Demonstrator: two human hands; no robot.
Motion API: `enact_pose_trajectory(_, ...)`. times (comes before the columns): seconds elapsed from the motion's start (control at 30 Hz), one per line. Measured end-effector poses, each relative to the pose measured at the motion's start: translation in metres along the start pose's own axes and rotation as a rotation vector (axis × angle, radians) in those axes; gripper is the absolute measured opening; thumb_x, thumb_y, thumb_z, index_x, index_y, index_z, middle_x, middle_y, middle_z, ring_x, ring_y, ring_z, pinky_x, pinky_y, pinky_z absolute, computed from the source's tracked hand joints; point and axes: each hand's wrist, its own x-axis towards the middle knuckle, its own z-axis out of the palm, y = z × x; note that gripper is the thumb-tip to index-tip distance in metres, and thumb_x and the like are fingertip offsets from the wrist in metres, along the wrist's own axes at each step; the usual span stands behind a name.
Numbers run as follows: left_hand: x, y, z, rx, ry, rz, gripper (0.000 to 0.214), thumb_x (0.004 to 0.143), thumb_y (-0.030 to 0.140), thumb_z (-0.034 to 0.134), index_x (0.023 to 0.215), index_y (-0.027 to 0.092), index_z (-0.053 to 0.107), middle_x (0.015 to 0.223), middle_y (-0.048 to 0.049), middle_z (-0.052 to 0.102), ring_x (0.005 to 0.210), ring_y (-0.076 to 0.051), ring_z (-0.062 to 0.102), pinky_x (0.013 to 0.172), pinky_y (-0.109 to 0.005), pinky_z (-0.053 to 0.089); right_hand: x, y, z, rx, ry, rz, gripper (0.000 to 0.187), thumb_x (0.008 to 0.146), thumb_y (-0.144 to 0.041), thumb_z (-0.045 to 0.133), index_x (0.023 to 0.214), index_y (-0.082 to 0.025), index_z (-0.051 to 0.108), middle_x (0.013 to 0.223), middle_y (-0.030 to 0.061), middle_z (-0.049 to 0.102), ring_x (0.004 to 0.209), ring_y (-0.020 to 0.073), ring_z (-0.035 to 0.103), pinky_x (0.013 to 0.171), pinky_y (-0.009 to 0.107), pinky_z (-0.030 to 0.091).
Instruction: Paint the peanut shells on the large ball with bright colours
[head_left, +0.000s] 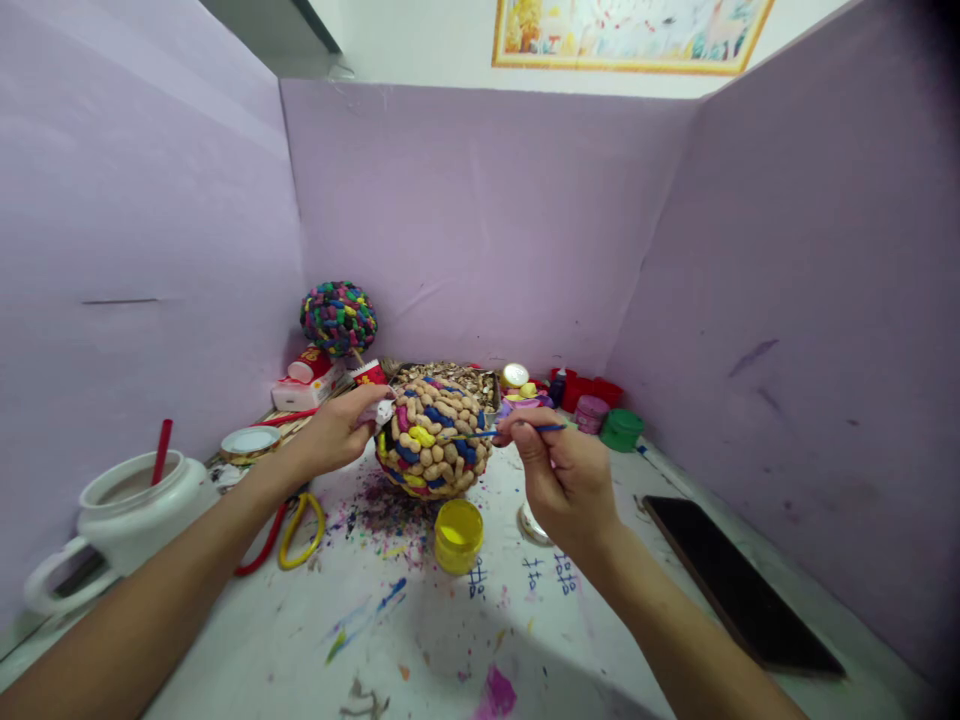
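Note:
A ball covered in peanuts sits mid-table, some of its shells painted yellow, blue and magenta and the others bare. My left hand is closed at the ball's left side, pinching a white crumpled piece that looks like tissue against it. Between the fingers of my right hand is a thin paintbrush with a blue handle, its tip at the front of the ball near a yellow peanut. An open jar of yellow paint stands just in front of the ball.
A finished-looking multicoloured ball stands back left. A white mug and scissors lie left; a dark phone-like slab lies right. Behind are a tray of peanuts and a green paint jar. Purple panels surround the table.

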Motion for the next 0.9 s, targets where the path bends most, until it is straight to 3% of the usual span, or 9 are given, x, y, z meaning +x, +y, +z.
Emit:
enact_pose_trajectory(0.63,0.0005,-0.0009,0.0016,0.014,0.01,0.016,0.048,0.072,0.012,0.043,0.118,0.013,0.054,0.12,-0.0107,0.063,0.109,-0.026,0.059,0.096,-0.038,0.047,-0.0033,-0.0033,0.0062,0.085,-0.012,-0.025,0.017,0.088,-0.013,0.047,0.085,-0.017,0.063,0.078,0.0067,0.073,0.07,0.0157,0.07,0.061,0.025,0.054)
enact_pose_trajectory(0.9,-0.0006,-0.0023,0.0021,0.017,0.009,0.017,0.047,0.072,0.012,0.043,0.119,0.014,0.053,0.12,-0.0093,0.063,0.109,-0.024,0.059,0.096,-0.036,0.046,-0.0027,-0.0007,0.0044,0.013,-0.014,-0.037,0.017,0.089,-0.014,0.047,0.081,-0.017,0.062,0.074,0.0063,0.072,0.068,0.0158,0.069,0.061,0.026,0.055)
